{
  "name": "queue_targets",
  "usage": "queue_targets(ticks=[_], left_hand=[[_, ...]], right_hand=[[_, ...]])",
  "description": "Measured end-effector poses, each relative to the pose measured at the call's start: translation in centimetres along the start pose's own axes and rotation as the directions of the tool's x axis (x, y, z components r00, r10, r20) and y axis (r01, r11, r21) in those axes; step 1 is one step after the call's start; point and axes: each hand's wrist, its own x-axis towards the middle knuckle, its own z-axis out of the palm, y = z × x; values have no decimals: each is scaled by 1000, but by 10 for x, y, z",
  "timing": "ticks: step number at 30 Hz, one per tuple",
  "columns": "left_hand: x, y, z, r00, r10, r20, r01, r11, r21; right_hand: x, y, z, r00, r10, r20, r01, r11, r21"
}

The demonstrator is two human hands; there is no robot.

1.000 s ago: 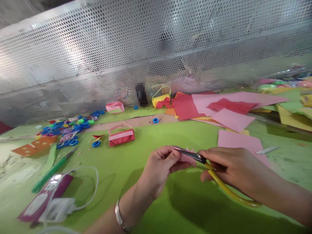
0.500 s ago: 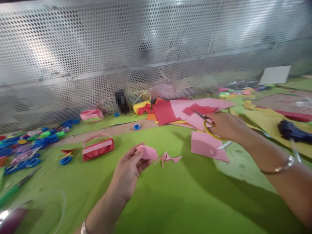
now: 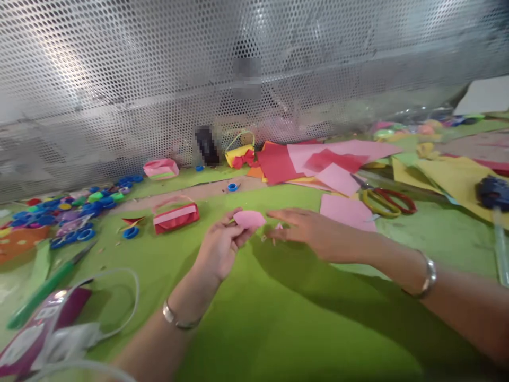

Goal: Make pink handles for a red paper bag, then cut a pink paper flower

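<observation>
A small cut piece of pink paper (image 3: pixel 249 219) is pinched between the thumb and fingers of my left hand (image 3: pixel 221 242), above the green work surface (image 3: pixel 254 318). My right hand (image 3: pixel 314 231) reaches in from the right, fingers apart and holding nothing, its fingertips close to the paper's right edge. Small pink paper scraps (image 3: pixel 279 228) lie partly hidden behind those fingers. The scissors (image 3: pixel 387 203), with one yellow and one red handle loop, rest on the paper sheets beyond my right wrist. Under my right hand's far side sits a pink paper sheet (image 3: pixel 345 211).
A red paper handbag (image 3: pixel 176 218), a pink one (image 3: pixel 161 168) and a yellow one with a red bow (image 3: pixel 240 155) stand toward the metal mesh. Coloured caps (image 3: pixel 75 204) crowd the left. A green-handled knife (image 3: pixel 43 292) and purple box (image 3: pixel 59 318) lie nearer; a glue gun (image 3: pixel 495 193) is far right.
The scissors have left my right hand and now lie on the sheets. That hand has moved left toward the pink piece, which my left hand still holds. The view has shifted.
</observation>
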Motion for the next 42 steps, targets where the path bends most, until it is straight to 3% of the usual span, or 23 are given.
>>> queue_targets(ticks=[1, 3, 10, 13, 15, 18, 19, 21, 25, 27, 29, 34, 38, 42], left_hand=[[0, 1, 1, 1000, -2, -4, 2, 1000, 4], [0, 2, 2, 1000, -18, -1, 18, 1000, 16], [2, 0, -2, 998, -58, 18, 58, 998, 26], [1, -1, -3, 997, -59, 40, 57, 997, 57], [-1, -1, -2, 997, -64, 50, 60, 996, 73], [-4, -3, -1, 994, -88, 71, 82, 994, 77], [-5, -4, -1, 991, -105, 84, 98, 992, 85], [-7, -7, -1, 983, -140, 115, 127, 985, 114], [-8, -13, -1, 970, -141, 196, 106, 978, 181], [-10, -14, 0, 966, -138, 219, 93, 975, 202], [-11, -15, 2, 963, -145, 227, 98, 973, 209], [-12, -16, 4, 960, -151, 235, 100, 971, 215], [-13, -18, 3, 951, -164, 261, 105, 968, 228], [-14, -20, 4, 951, -147, 271, 73, 961, 265]], right_hand=[[4, -5, 4, 997, -76, -1, 76, 997, -22], [8, -9, 9, 993, -118, 5, 118, 990, -73], [7, -14, 5, 1000, 16, 1, -16, 994, -108], [-2, 0, -6, 994, 95, -56, -100, 992, -83], [-12, 19, -17, 964, 213, -161, -228, 970, -81], [-27, 46, -29, 845, 412, -339, -465, 881, -87], [-30, 50, -30, 816, 441, -374, -502, 861, -82], [-29, 47, -27, 813, 430, -392, -491, 868, -66], [-14, 16, -10, 915, 228, -332, -214, 974, 78], [-8, 3, -3, 923, 153, -352, -93, 979, 182], [-5, -3, 0, 917, 145, -371, -48, 965, 258], [-6, -4, -3, 944, 203, -262, -73, 898, 433], [-5, -7, -8, 920, 357, -160, -233, 828, 509], [-6, -9, -10, 876, 482, -35, -317, 627, 711]])
